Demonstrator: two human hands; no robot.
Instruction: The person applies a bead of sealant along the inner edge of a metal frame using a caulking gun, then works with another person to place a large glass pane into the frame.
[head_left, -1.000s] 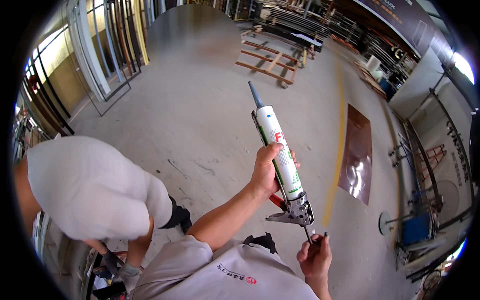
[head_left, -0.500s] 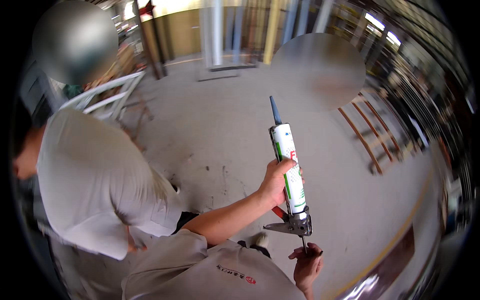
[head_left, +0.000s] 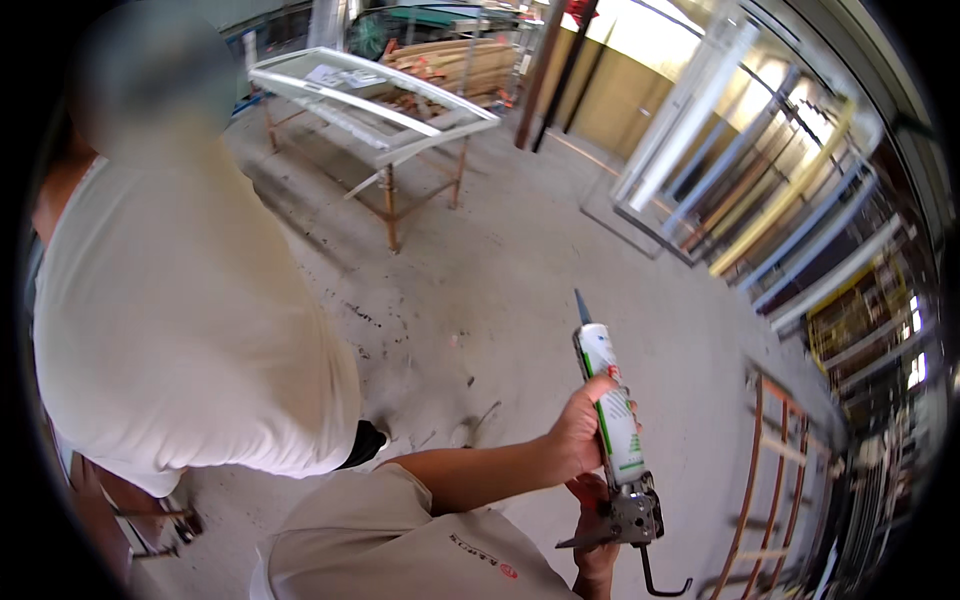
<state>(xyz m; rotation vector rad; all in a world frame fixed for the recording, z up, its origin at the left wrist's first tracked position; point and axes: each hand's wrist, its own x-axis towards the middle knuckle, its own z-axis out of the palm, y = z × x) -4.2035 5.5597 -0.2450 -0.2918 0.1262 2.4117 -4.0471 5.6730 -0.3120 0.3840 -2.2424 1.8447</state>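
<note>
Caulking gun (head_left: 618,470) upright in both your hands, nozzle up.
Your left hand (head_left: 578,432) wraps its white tube; your right hand (head_left: 596,530) closes on the metal handle (over concrete floor (head_left: 500,270)). Another person's pale shirt (head_left: 170,340) stands left.

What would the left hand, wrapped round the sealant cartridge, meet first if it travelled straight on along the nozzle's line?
Probably nothing near: beyond the left hand and nozzle lies bare concrete floor; depth unclear.
</note>
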